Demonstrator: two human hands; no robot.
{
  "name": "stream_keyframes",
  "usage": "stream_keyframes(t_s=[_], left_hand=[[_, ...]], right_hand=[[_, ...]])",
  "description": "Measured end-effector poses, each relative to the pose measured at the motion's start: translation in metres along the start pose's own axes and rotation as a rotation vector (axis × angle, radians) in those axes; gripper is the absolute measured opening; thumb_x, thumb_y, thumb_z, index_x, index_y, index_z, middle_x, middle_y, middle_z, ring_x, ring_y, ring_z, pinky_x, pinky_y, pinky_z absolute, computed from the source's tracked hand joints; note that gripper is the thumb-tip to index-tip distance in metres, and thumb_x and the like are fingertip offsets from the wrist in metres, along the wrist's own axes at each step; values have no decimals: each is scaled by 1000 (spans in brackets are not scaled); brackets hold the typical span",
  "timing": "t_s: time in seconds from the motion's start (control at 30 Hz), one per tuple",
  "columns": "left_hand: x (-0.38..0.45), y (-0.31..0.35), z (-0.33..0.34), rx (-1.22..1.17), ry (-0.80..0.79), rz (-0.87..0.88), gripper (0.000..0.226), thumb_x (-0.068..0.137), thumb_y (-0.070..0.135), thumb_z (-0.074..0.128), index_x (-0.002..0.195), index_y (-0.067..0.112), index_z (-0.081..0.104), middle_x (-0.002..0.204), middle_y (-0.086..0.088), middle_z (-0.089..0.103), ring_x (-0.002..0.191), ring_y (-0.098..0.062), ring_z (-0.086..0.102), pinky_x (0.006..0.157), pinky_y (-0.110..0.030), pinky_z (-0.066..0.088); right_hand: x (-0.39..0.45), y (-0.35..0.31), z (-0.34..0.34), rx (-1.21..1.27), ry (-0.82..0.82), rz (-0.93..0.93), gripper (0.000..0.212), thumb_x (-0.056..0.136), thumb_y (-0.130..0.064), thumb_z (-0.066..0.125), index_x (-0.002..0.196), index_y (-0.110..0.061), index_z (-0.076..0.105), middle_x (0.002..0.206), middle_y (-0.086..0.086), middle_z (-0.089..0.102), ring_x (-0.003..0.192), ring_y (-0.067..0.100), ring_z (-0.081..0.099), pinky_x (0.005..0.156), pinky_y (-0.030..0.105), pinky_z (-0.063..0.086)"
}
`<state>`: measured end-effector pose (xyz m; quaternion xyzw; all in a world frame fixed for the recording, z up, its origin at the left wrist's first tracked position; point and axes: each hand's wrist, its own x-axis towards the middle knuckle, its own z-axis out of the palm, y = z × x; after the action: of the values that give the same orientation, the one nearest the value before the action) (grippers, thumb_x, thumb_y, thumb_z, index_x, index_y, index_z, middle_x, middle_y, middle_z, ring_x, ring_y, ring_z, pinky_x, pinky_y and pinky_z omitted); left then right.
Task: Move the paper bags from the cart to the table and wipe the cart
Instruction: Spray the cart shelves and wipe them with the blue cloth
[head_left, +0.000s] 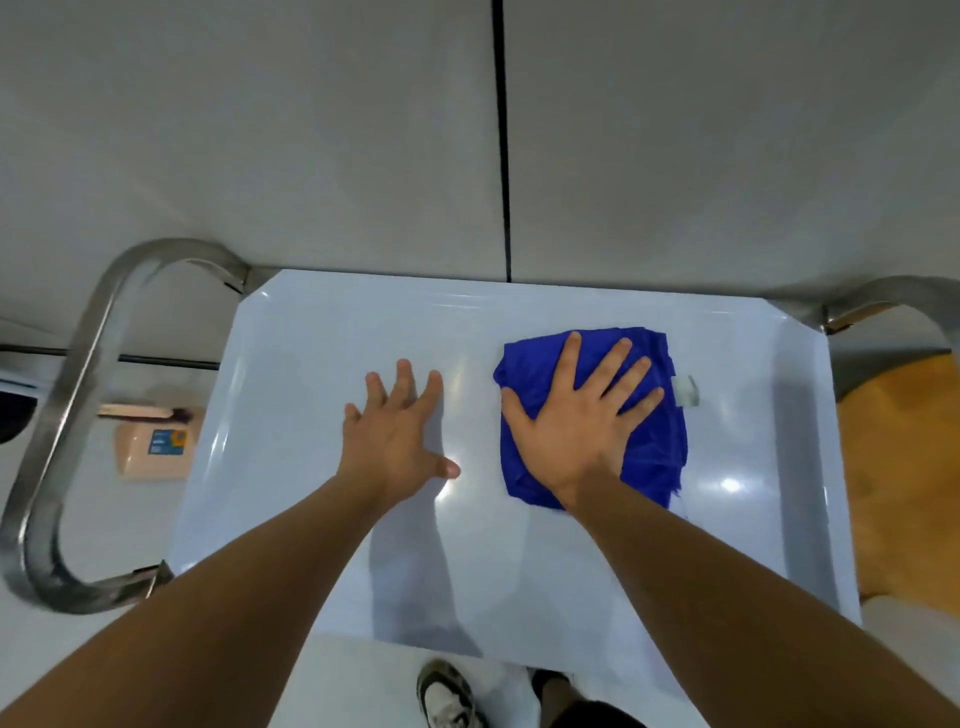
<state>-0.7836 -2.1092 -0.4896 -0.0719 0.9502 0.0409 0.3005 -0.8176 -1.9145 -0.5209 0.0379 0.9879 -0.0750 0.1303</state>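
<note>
Blue cloth (597, 415) under right hand (576, 421) — fingers spread flat, left hand (397, 431) open on cart (291, 415) top

- The crumpled blue cloth (644, 452) on the white cart top is partly hidden under the flat right hand (576, 421).
- The small white tag (685, 391) at the cloth's right edge is too blurred to read.
- The orange-brown surface (904, 467) beyond the cart's right edge is cut off by the frame.
- The label on the beige object (156, 447) below the cart's left edge is illegible.
</note>
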Motion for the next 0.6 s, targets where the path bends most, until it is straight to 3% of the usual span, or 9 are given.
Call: stream_keyframes(t_s=[0.3,0.6], left_hand=[[1,-4,3,-23,13,6,113,81,66,68,158,38,-10,167,0,-18,153,-37,-14,121,-57,9],[2,-7,1,-45,-11,30,117,76,71,69,156,42,-10,167,3,-18,153,-34,-12,120,-60,12]], right_hand=[[73,-56,-6,98,97,225,105,86,-81,25,158,-5,15,160,36,4,145,59,1,112,75,5],[41,-46,-2,66,99,152,94,89,-78,21,160,-16,10,163,29,-1,149,52,-2,116,69,1]])
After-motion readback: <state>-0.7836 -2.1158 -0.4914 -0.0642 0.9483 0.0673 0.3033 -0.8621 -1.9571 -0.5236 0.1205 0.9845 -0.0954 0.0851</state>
